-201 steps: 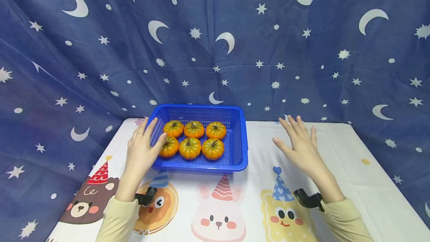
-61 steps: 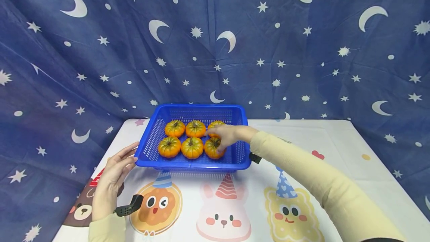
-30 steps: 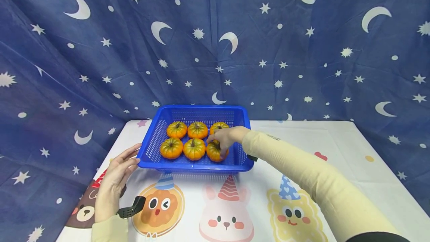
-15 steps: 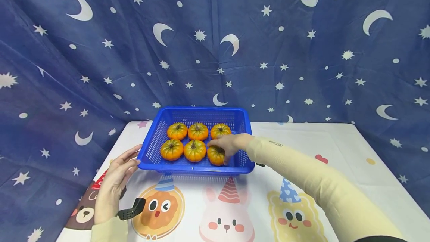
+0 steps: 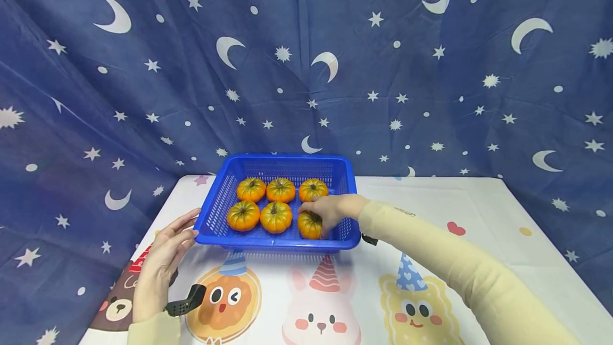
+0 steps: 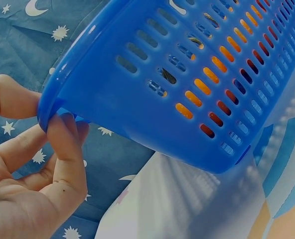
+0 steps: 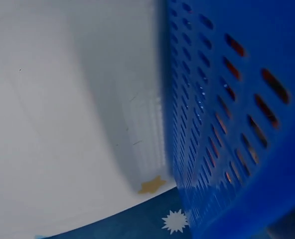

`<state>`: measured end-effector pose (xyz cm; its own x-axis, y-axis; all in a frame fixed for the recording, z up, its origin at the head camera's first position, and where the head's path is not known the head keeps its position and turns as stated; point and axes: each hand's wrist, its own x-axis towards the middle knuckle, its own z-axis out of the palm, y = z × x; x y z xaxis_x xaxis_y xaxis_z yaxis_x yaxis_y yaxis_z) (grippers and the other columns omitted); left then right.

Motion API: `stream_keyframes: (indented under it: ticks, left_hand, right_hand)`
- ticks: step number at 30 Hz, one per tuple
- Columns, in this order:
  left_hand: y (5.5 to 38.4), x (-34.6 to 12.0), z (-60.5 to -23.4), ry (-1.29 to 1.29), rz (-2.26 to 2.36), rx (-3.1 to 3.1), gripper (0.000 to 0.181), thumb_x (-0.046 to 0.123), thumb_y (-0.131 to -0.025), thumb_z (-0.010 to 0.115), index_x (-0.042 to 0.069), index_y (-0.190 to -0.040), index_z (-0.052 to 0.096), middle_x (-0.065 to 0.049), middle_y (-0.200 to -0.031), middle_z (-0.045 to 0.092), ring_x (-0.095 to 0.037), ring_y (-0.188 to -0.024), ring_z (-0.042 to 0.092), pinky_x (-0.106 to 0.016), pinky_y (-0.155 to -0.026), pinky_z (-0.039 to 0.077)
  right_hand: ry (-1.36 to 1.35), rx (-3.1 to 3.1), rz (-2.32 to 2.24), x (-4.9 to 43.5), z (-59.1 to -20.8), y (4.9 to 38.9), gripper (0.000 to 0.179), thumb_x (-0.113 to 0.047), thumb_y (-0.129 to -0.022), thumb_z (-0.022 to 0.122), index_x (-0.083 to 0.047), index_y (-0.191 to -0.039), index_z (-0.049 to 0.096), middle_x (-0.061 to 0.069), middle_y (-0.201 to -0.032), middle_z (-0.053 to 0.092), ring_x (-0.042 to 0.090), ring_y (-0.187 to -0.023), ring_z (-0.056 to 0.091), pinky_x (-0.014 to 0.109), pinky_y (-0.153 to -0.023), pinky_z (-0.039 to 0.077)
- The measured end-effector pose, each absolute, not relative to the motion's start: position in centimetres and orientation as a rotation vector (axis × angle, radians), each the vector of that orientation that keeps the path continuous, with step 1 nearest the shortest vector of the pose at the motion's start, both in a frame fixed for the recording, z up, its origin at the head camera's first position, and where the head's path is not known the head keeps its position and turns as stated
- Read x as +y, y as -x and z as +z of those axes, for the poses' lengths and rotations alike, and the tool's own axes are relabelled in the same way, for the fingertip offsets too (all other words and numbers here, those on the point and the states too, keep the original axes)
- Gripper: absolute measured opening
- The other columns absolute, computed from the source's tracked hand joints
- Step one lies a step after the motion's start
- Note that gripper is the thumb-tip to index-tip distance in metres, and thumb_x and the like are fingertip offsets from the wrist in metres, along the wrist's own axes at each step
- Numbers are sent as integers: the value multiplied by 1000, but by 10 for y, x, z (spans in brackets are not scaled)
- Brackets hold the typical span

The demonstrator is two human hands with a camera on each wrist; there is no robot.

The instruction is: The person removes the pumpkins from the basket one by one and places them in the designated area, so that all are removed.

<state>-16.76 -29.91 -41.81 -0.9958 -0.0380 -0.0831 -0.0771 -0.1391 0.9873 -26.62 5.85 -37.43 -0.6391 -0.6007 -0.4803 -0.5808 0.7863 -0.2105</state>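
Note:
A blue perforated plastic basket (image 5: 278,240) holds small orange-green pumpkins in two rows of three. My left hand (image 5: 163,260) pinches the rim at the basket's front left corner; in the left wrist view the thumb and finger (image 6: 68,154) meet the rim from both sides. Reaching in over the right side, my right hand (image 5: 332,211) grips the front right pumpkin (image 5: 308,226), which is partly hidden by the fingers. Left of it sits the front middle pumpkin (image 5: 276,218), and behind it the back right pumpkin (image 5: 313,189). The right wrist view shows only the basket's side wall (image 7: 207,109).
The basket stands on a white tablecloth (image 5: 426,201) printed with cartoon animals, near the table's back edge. Behind hangs a dark blue curtain (image 5: 268,68) with stars and moons. Each wrist wears a black strapped device (image 5: 187,302).
Both hands hovered apart at first; then the left took the basket rim and the right reached the front right pumpkin. Lately that pumpkin has shifted slightly right, away from the middle one.

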Motion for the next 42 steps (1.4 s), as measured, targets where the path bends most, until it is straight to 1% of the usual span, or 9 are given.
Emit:
stream_keyframes:
  ticks: [7, 15, 21, 25, 30, 34, 37, 39, 42]
  left_hand:
    - [169, -299, -416, 165, 2323, 2062, 47, -4, -88, 57, 18, -130, 60, 14, -105, 63, -2, -94, 64, -15, -81, 52]
    - [168, -299, -418, 110, 2345, 2046, 48, -6, -88, 55, 21, -127, 62, 13, -106, 63, -2, -93, 64, -16, -80, 51]
    - [168, -299, -419, 123, 2356, 2034, 47, -6, -87, 56, 23, -123, 65, 14, -105, 64, -2, -92, 64, -16, -80, 51]
    - [168, -299, -418, 141, 2354, 2030, 46, -5, -87, 56, 24, -122, 65, 14, -105, 64, -2, -92, 64, -16, -80, 51]
    - [168, -300, -417, 82, 2373, 2000, 47, -6, -88, 55, 25, -121, 65, 13, -106, 64, -2, -92, 65, -16, -80, 52]
    - [168, -301, -419, 38, 2381, 1989, 47, -7, -88, 54, 24, -123, 64, 11, -106, 63, -3, -92, 65, -16, -81, 52]
    - [168, -301, -420, 10, 2381, 1989, 47, -7, -89, 55, 20, -126, 64, 10, -108, 62, -4, -93, 65, -16, -82, 51]
    - [168, -302, -420, -12, 2387, 1975, 47, -7, -89, 54, 19, -127, 64, 10, -109, 62, -4, -93, 65, -16, -83, 51]
    - [168, -303, -421, -40, 2400, 1943, 47, -9, -89, 54, 20, -123, 66, 9, -109, 64, -5, -94, 66, -15, -85, 51]
  right_hand:
    - [929, 2478, -121, 65, -364, 267, 82, -25, -75, 80, -25, -146, 37, 15, -147, 39, 30, -130, 46, 46, -111, 36]
    - [934, 2503, -236, 72, -356, 264, 81, -28, -75, 79, -27, -144, 37, 18, -150, 33, 34, -136, 40, 52, -110, 36]
    - [964, 2534, -319, 77, -352, 260, 80, -30, -75, 78, -28, -144, 37, 16, -148, 34, 33, -131, 44, 54, -107, 39]
    - [981, 2566, -361, 81, -347, 256, 82, -31, -75, 78, -28, -145, 36, 13, -144, 38, 30, -126, 47, 52, -104, 41]
    - [989, 2612, -372, 87, -340, 250, 84, -34, -75, 77, -29, -147, 34, 10, -136, 43, 27, -119, 51, 49, -99, 45]
    - [974, 2633, -383, 92, -335, 246, 84, -35, -74, 77, -33, -146, 33, 7, -131, 44, 26, -113, 53, 46, -94, 48]
    - [964, 2643, -398, 96, -331, 243, 82, -33, -75, 76, -34, -145, 34, 6, -127, 44, 25, -107, 54, 43, -91, 51]
    - [961, 2646, -405, 99, -329, 242, 82, -32, -75, 76, -33, -146, 34, 7, -124, 44, 24, -104, 55, 41, -90, 52]
    - [960, 2652, -420, 104, -327, 241, 82, -32, -75, 76, -30, -147, 34, 8, -123, 44, 24, -102, 55, 40, -89, 52]
